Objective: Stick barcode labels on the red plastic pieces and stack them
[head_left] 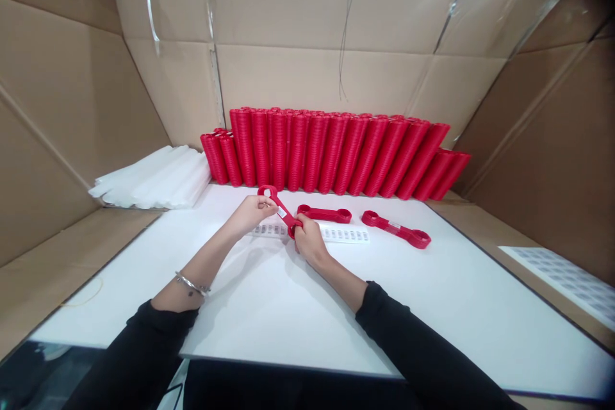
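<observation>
A red bone-shaped piece (283,206) with a ring at each end is held at a slant between my two hands, above a strip of small printed labels (344,233). My left hand (257,213) is closed at its upper part, fingertips by a small white label on its bar. My right hand (309,237) is closed round its lower end. Just behind my right hand lies a similar red piece (325,214). Further right a red stack of such pieces (396,229) lies flat, with a white label on it.
Tall red stacks (317,152) stand in a row along the back of the white table (269,314). White sleeves (154,178) lie at the back left. A printed sheet (562,278) lies at the right edge. Cardboard walls (288,13) enclose the back and sides.
</observation>
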`<state>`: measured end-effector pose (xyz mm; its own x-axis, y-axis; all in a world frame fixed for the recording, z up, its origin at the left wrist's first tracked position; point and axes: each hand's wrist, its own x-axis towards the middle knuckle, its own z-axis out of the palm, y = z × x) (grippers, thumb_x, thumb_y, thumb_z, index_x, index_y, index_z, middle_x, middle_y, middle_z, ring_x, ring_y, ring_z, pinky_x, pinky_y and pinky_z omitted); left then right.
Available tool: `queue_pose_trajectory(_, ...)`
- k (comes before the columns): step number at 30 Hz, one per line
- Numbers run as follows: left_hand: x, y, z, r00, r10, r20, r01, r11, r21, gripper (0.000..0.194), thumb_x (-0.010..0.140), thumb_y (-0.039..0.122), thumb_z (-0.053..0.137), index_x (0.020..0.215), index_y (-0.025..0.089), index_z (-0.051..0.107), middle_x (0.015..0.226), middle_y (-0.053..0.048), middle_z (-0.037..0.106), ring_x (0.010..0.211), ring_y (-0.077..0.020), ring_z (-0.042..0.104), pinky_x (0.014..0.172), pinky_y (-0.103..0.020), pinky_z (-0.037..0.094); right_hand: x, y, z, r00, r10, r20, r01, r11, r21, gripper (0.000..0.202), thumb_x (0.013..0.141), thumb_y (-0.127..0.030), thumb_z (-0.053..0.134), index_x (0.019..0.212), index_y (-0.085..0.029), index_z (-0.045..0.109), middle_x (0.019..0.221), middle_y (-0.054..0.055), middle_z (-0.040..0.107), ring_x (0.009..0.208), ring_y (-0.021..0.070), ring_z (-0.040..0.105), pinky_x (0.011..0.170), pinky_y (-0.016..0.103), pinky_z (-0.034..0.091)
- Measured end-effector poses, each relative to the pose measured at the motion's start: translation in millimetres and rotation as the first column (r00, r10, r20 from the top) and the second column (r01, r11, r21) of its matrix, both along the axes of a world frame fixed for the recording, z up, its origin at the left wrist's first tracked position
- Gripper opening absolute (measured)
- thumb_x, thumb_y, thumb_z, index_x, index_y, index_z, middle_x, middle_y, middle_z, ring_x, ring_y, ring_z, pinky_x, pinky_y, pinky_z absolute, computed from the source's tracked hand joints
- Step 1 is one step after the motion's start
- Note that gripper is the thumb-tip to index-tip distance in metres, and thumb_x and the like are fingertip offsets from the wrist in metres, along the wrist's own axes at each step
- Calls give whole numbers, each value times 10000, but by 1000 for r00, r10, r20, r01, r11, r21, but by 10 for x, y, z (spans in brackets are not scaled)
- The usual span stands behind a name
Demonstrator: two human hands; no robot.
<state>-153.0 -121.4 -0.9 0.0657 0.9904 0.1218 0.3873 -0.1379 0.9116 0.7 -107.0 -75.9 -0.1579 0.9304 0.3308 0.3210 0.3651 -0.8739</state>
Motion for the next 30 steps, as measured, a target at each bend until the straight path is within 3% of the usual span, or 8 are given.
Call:
queue_pose_trajectory(8,-55,121,-177,998,-44,-51,50,991,120,236,698,363,559,702,132,606,461,67,355,414,-55,268,432,-206,170,-11,-31,40,1000,7,-9,-7,1000,-16,149,671,-114,336,645,-185,464,572,-11,513,567,140,498,533,232,355)
queue_pose_trajectory(12,-10,93,-206,976,67,-205,-26,980,199,232,740,381,521,715,157,577,468,63,347,432,-79,316,449,-211,204,-18,-55,65,1000,2,-3,-2,1000,-24,150,673,-113,332,645,-188,459,565,-15,504,556,135,490,523,228,346)
queue_pose_trajectory(14,52,23,-194,915,173,-364,-68,956,285,234,767,408,508,754,179,558,485,54,373,465,-103,382,473,-218,234,-24,-67,71,1000,6,-12,-7,1000,-29,148,684,-119,330,647,-190,454,560,-17,499,552,135,490,520,226,345)
queue_pose_trajectory(17,154,-81,-179,758,294,-583,-93,932,350,291,801,466,474,921,205,514,586,17,500,576,-160,512,515,-232,276,-31,-78,73,999,11,-33,-12,999,-43,145,705,-138,327,665,-192,456,566,-15,498,566,140,498,520,227,351)
queue_pose_trajectory(20,179,-99,-181,691,368,-622,-156,916,368,410,827,506,424,1101,202,416,723,-32,588,666,-210,580,543,-244,316,-34,-83,76,1000,11,-28,-13,998,-56,150,700,-127,326,673,-190,459,579,-10,506,586,142,505,525,226,354)
queue_pose_trajectory(25,-22,23,-169,780,487,-394,-292,839,459,365,858,483,369,1079,194,408,789,-41,601,704,-202,582,600,-262,372,-30,-105,101,1000,26,14,-25,1000,-19,148,674,-106,338,643,-191,455,584,-12,510,584,139,497,529,225,348)
queue_pose_trajectory(28,-148,80,-155,841,441,-312,-259,836,484,255,872,410,356,957,195,464,779,-33,592,707,-177,565,641,-261,389,-17,-114,116,999,32,17,-32,999,-22,162,661,-101,335,648,-191,469,582,-14,508,578,140,495,533,228,353)
queue_pose_trajectory(30,-191,94,-145,862,399,-313,-218,849,482,205,873,325,346,988,194,454,775,-29,585,689,-167,555,641,-261,392,-5,-104,121,1000,28,6,-28,999,-30,170,656,-100,333,650,-190,477,579,-13,508,579,141,496,538,228,357)
